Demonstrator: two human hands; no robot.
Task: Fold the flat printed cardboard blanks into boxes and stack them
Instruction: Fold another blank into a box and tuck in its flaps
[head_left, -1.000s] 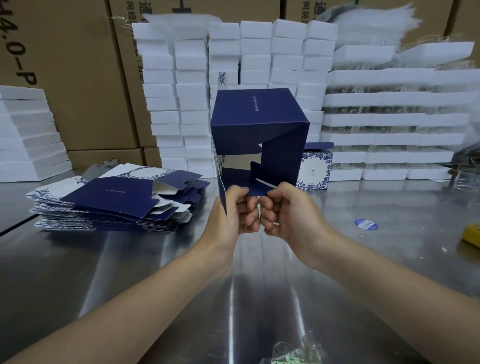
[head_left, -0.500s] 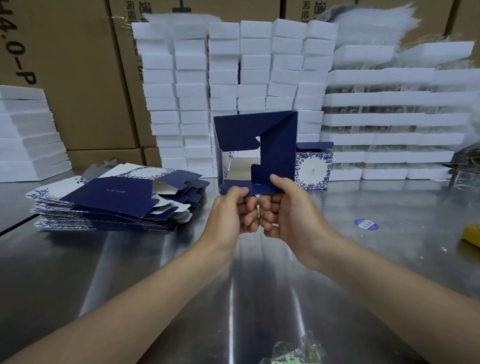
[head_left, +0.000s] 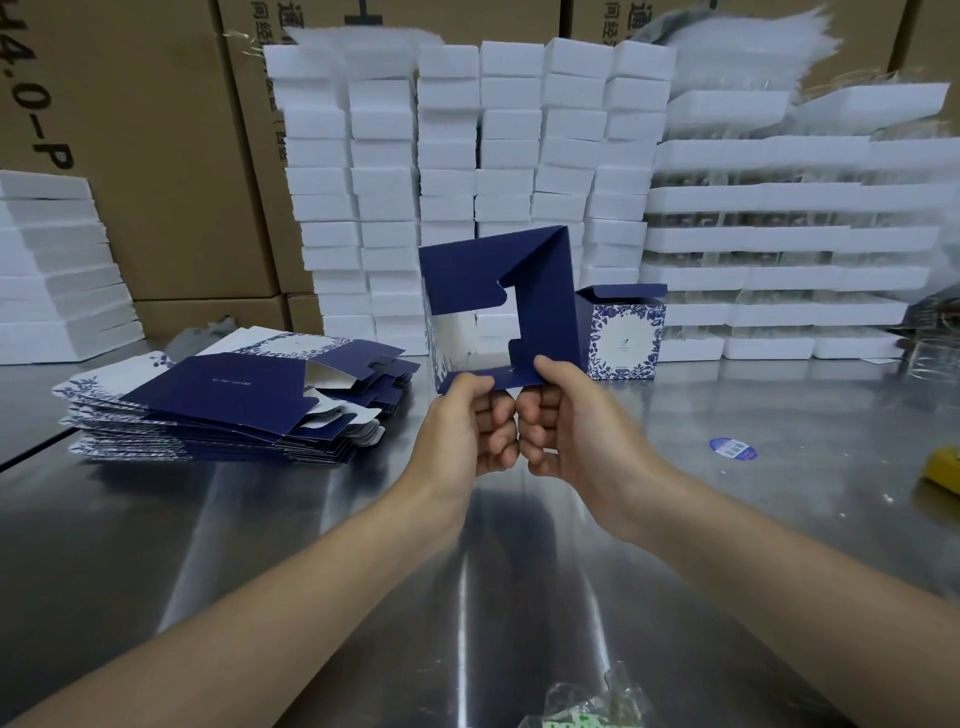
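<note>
Held up at centre, above a steel table (head_left: 260, 545): a partly folded navy box (head_left: 545, 291), open end toward the camera, flaps only half closed, with a pale inside visible through the gap. Gripped along its lower edge by both hands, side by side with knuckles almost touching. Left hand (head_left: 470, 426): thumb on top of the bottom flap, fingers curled underneath. Right hand (head_left: 566, 421): the same pinch just beside it, thumb pressed at the foot of the upright flap. On the table to the left, a stack of flat blanks (head_left: 223, 400), navy and white with blue floral print. Just behind and right of the held box, one finished box (head_left: 626, 332), upright, lid flap raised. Further back, walls of white foam blocks (head_left: 467, 156) against brown cartons (head_left: 156, 156). Far right, a blue sticker (head_left: 732, 449) on the table.
</note>
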